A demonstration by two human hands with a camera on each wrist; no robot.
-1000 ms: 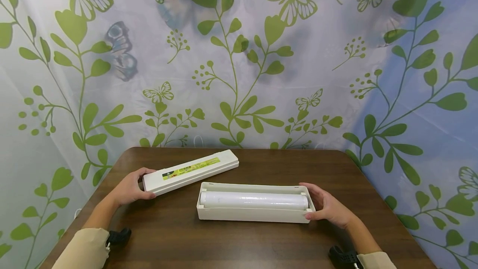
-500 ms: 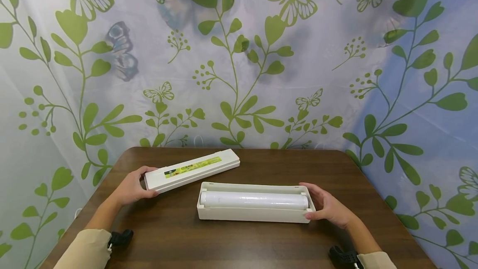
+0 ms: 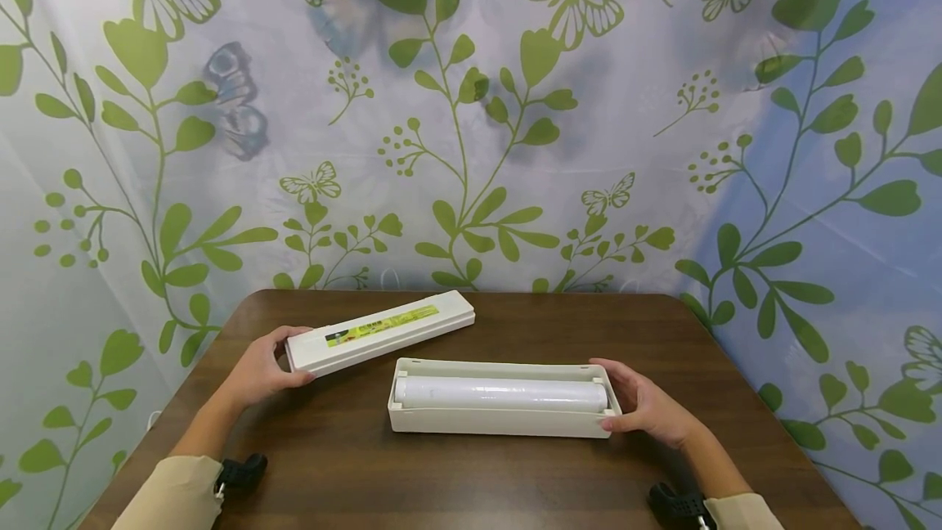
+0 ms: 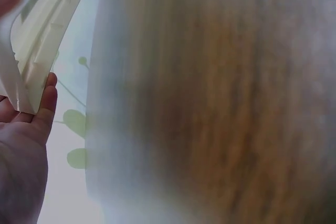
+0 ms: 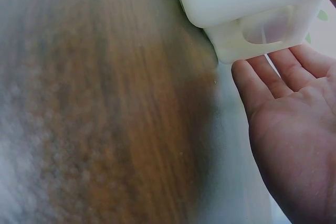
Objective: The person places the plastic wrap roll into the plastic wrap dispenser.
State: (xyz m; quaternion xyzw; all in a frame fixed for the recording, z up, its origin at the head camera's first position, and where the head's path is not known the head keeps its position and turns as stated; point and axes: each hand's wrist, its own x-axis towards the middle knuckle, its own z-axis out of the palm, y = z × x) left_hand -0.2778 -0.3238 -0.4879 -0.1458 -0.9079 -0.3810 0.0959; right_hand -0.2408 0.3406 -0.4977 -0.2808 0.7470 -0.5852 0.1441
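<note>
A long white lid (image 3: 379,336) with a yellow-green label slants across the back left of the table. My left hand (image 3: 259,366) grips its near left end between thumb and fingers. The left wrist view shows the hollow underside of the lid (image 4: 44,40), tilted in the hand (image 4: 23,156). In front of it lies an open white cling film box (image 3: 500,424), holding a shiny roll of cling film (image 3: 500,394) along its length. My right hand (image 3: 651,407) holds the box's right end, thumb at the front corner and fingers at the back.
The brown wooden table (image 3: 471,481) carries both pieces. Behind it hangs a pale curtain (image 3: 471,145) with green leaves and butterflies. Black wrist straps (image 3: 241,473) sit below the cream sleeves (image 3: 172,493).
My left hand and the lid have shifted very slightly right and away from me. The right hand and the box with its roll stay in place.
</note>
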